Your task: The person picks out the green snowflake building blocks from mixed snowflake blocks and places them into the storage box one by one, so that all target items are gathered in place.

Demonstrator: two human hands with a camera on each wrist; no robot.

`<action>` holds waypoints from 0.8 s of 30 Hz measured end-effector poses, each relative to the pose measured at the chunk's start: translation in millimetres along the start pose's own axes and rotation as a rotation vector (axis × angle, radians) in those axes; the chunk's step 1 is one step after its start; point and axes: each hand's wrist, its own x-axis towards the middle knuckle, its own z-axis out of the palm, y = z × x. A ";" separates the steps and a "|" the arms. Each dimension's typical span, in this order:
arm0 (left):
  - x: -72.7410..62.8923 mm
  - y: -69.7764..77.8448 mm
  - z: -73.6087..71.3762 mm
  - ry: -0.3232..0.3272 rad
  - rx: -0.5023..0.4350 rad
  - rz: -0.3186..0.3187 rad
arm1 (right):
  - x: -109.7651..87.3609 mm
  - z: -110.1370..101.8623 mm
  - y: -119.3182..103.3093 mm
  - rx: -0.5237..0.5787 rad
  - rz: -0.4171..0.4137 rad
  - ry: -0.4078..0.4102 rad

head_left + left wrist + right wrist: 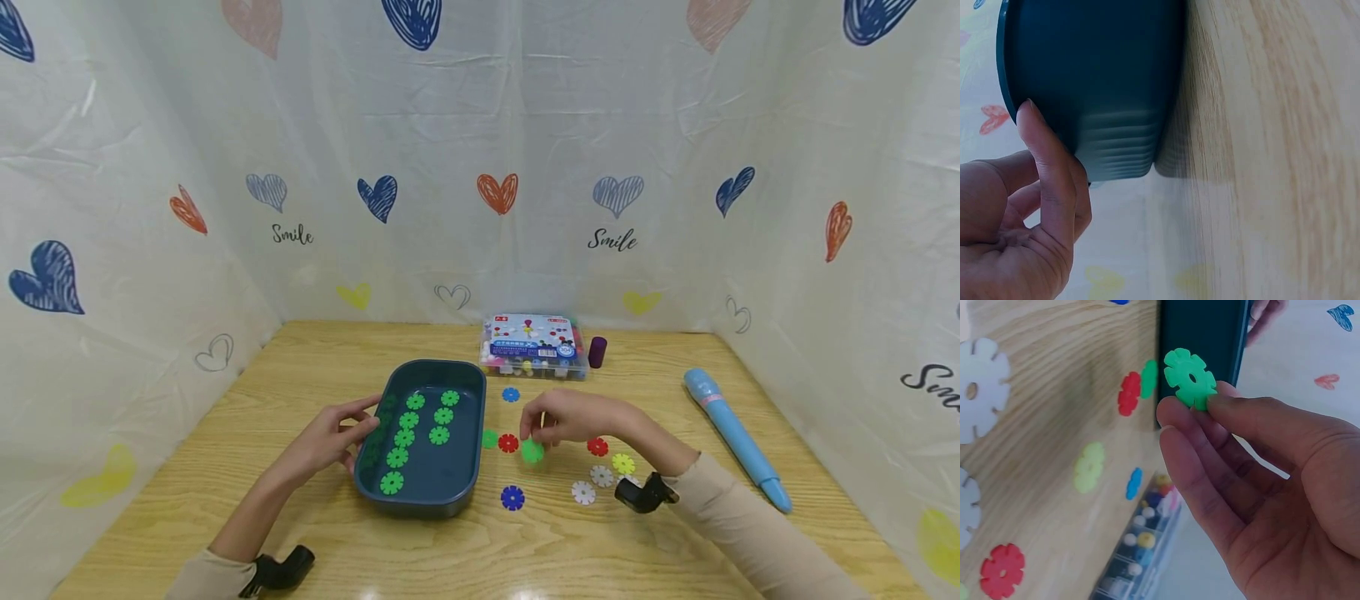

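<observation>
My right hand (573,417) pinches a green snowflake disc (1179,370) between thumb and fingertips, above the table just right of the dark blue tray (420,507). Several green discs (397,457) lie in two rough rows on the tray's floor. At the tray's left side, my left hand (318,442) holds the rim, and the left wrist view shows its fingers against the outer wall (1104,81). Below the right hand, a red disc (508,443) lies beside another green disc (490,439), close to the tray's right wall.
Near the tray lie a dark blue disc (513,498) and a lighter blue one (511,395). White discs (583,492), a yellow disc (623,464) and a red one lie right. Behind stand a clear bead box (534,346) and a purple cylinder (597,352); a blue stick-like object (738,437) lies far right.
</observation>
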 end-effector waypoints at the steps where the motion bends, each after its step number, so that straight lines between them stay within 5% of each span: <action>1: 0.0 0.2 0.0 0.000 -0.001 0.001 | 0.3 -2.0 -1.6 -0.010 -0.005 0.004; 24: -0.6 0.4 -0.2 -0.006 -0.008 0.007 | 23.7 -30.5 -25.7 -0.076 -0.039 0.041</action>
